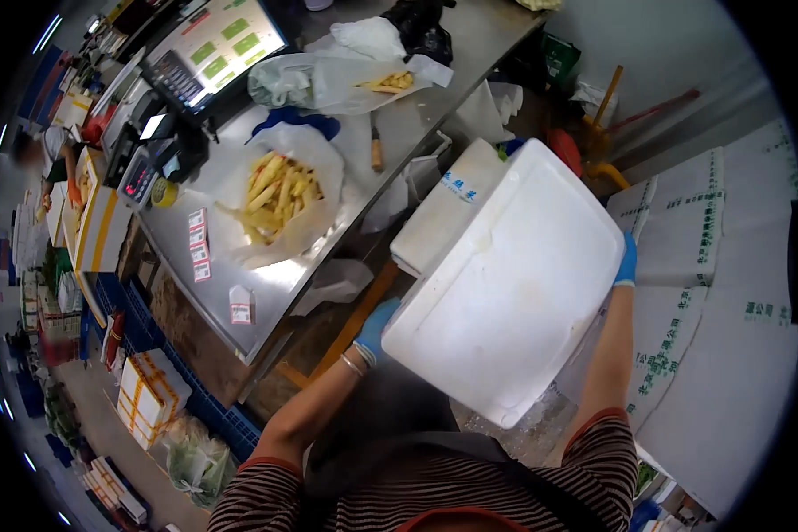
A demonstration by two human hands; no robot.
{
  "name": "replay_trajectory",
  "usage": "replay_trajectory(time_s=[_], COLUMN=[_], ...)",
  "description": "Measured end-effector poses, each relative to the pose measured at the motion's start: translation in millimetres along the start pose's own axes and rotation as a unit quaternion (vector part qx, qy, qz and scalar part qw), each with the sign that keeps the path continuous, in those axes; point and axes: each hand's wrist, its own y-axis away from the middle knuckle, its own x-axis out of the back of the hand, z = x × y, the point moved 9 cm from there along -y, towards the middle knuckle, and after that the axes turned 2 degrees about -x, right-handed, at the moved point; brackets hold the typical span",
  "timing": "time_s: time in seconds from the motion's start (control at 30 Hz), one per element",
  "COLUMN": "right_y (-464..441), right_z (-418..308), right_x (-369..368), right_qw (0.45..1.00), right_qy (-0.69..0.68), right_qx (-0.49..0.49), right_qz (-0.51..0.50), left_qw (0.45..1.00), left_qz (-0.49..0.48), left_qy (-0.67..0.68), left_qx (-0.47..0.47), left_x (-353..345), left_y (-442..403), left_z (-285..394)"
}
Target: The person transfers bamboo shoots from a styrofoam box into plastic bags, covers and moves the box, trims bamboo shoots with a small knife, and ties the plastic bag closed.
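A large white foam box (514, 284) is held tilted in front of my body, one broad smooth face turned up toward me. My left hand (378, 332), in a blue glove, grips its left edge. On the opposite side my right hand (627, 261), also blue-gloved, grips the right edge. Most fingers of both hands are hidden by the box. Just beyond it is another white foam box (448, 208) with blue lettering. To the left, on the metal table (363, 168), a clear plastic bag (315, 146) holds yellowish chicken feet (275, 197).
The table also bears a knife with a wooden handle (377, 152), price labels (199, 244), a scale with a lit screen (213, 49) and another bag of yellowish pieces (390, 83). White printed foam boxes (709, 257) stand stacked at right. A person (58, 160) is at far left.
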Motion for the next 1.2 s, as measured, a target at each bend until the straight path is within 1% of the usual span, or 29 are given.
replay_trajectory(time_s=[0.03, 0.07, 0.1, 0.13, 0.17, 0.2, 0.27, 0.3, 0.33, 0.37, 0.4, 0.43, 0.47, 0.5, 0.57, 0.6, 0.67, 0.73, 0.77, 0.83, 0.87, 0.9, 0.93, 0.97, 1.0, 1.03, 1.07, 1.13, 1.2], right_y=[-27, -56, -91, -118, -123, -124, -107, -79, -40, -64, -40, -36, -7, 7, 4, -7, -32, -66, -65, -67, -58, -44, -20, 14, 45, 56, 69, 103, 130], right_z=[-4, -3, -8, -18, -21, -33, -49, -54, -45, 6, 40, 95, 125, 149, 175, 188, 210, 243, 248, 247, 239, 240, 240, 218, 197, 185, 174, 137, 107], right_x=[5, 15, 41, 55, 36, 20, -28, -89, -153, -190, -259, -317, -389, -435, -504, -523, -548, -556, -557, -547, -541, -520, -498, -470, -441, -404, -367, -276, -188], right_qw=[1.0, 0.999, 0.979, 0.936, 0.907, 0.846, 0.682, 0.684, 0.656, 0.743, 0.772, 0.869, 0.86, 0.749, 0.753, 0.752, 0.697, 0.731, 0.753, 0.789, 0.798, 0.873, 0.912, 0.93, 0.917, 0.929, 0.937, 0.963, 0.985], right_qy=[0.017, 0.035, 0.153, 0.268, 0.355, 0.46, 0.644, 0.59, 0.508, 0.533, 0.434, 0.358, 0.388, 0.498, 0.526, 0.544, 0.631, 0.624, 0.596, 0.541, 0.523, 0.395, 0.246, 0.079, -0.096, -0.073, -0.047, 0.0, 0.006], right_qx=[0.006, 0.012, 0.084, 0.154, 0.142, 0.145, 0.14, 0.334, 0.515, 0.37, 0.464, 0.303, 0.204, 0.372, 0.318, 0.328, 0.338, 0.271, 0.27, 0.274, 0.24, 0.12, 0.003, -0.064, -0.117, -0.062, -0.011, 0.047, 0.059], right_qz=[0.018, 0.037, 0.106, 0.17, 0.176, 0.229, 0.317, 0.27, 0.214, 0.166, -0.008, -0.155, -0.262, -0.227, -0.236, -0.175, -0.037, -0.045, -0.067, -0.101, -0.179, -0.261, -0.328, -0.354, -0.37, -0.357, -0.345, -0.265, -0.16], left_qw=[0.997, 0.999, 0.997, 0.989, 0.984, 0.988, 0.993, 0.963, 0.91, 0.874, 0.83, 0.781, 0.727, 0.72, 0.705, 0.676, 0.612, 0.594, 0.587, 0.599, 0.605, 0.552, 0.575, 0.597, 0.618, 0.663, 0.67, 0.679, 0.673], left_qz=[0.039, 0.012, 0.041, 0.067, 0.074, 0.074, 0.077, 0.132, 0.181, 0.174, 0.173, 0.188, 0.198, 0.215, 0.24, 0.24, 0.244, 0.224, 0.214, 0.238, 0.241, 0.272, 0.263, 0.251, 0.239, 0.215, 0.176, 0.207, 0.189], left_qy=[-0.058, -0.008, -0.061, -0.115, -0.124, -0.11, -0.083, -0.215, -0.342, -0.417, -0.488, -0.556, -0.621, -0.629, -0.646, -0.677, -0.732, -0.739, -0.739, -0.743, -0.745, -0.776, -0.76, -0.744, -0.729, -0.697, -0.701, -0.687, -0.702], left_qx=[-0.036, 0.034, -0.013, -0.063, -0.101, -0.078, -0.031, -0.091, -0.15, -0.178, -0.206, -0.213, -0.217, -0.201, -0.164, -0.166, -0.173, -0.223, -0.252, -0.183, -0.145, -0.137, -0.15, -0.162, -0.171, -0.169, -0.172, -0.156, -0.137], left_x=[-29, -32, -13, 2, 0, 0, -10, -30, -52, -45, -39, -64, -84, -95, -108, -107, -91, -45, -48, -61, -71, -62, -65, -68, -72, -81, -85, -71, -61], left_y=[-6, -28, -53, -74, -80, -84, -79, -64, -47, -49, -50, -43, -39, -37, -41, -45, -46, -52, -50, -49, -49, -50, -51, -51, -52, -52, -56, -57, -61], left_z=[10, 5, 12, 22, 32, 31, 25, 34, 42, 43, 44, 47, 48, 49, 47, 48, 50, 49, 52, 55, 52, 55, 53, 52, 51, 48, 46, 46, 48])
